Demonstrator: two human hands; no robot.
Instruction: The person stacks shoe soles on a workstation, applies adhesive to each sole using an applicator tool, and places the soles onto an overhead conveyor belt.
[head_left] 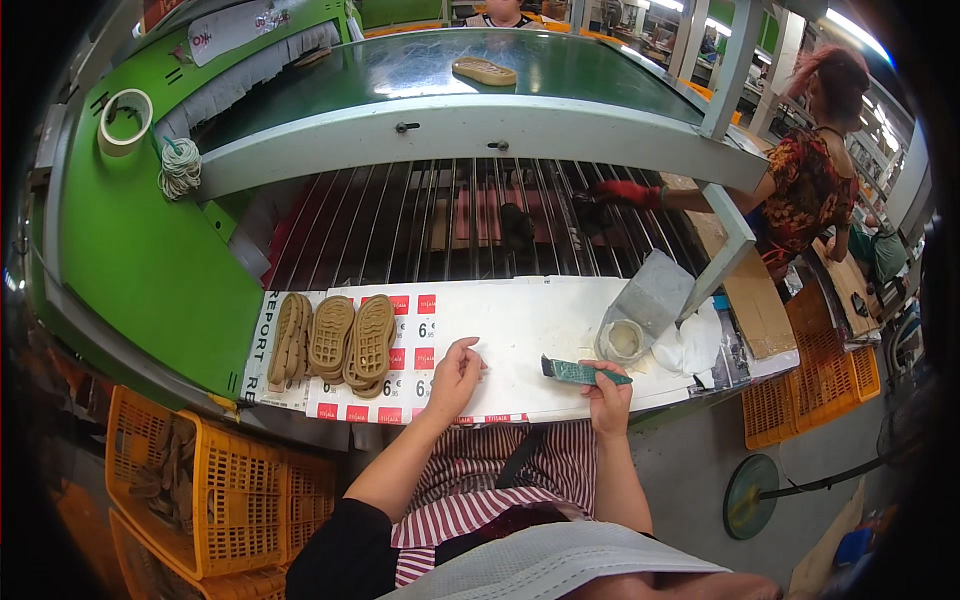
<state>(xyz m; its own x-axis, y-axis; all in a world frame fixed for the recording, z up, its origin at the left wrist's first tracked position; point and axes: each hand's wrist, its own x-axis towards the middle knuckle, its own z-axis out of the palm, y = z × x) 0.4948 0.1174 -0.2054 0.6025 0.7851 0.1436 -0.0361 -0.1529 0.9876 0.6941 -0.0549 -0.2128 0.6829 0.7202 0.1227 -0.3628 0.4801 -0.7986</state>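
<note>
My right hand is closed on a brush with a flat green handle, its dark bristle end pointing left over the white sheet. My left hand is bent and loosely spread above the sheet, with nothing visible in it. Left of it, tan shoe soles stand in leaning stacks: one sole stack on edge, another in the middle, and a third nearest my left hand. Beyond the brush is a jar holding pale liquid, beside a grey block-like container.
Metal rollers lie past the sheet, below a grey crossbar. On the green belt rests a single sole. A red-gloved co-worker's hand reaches over the rollers. Yellow crates stand at lower left; white crumpled cloth lies right.
</note>
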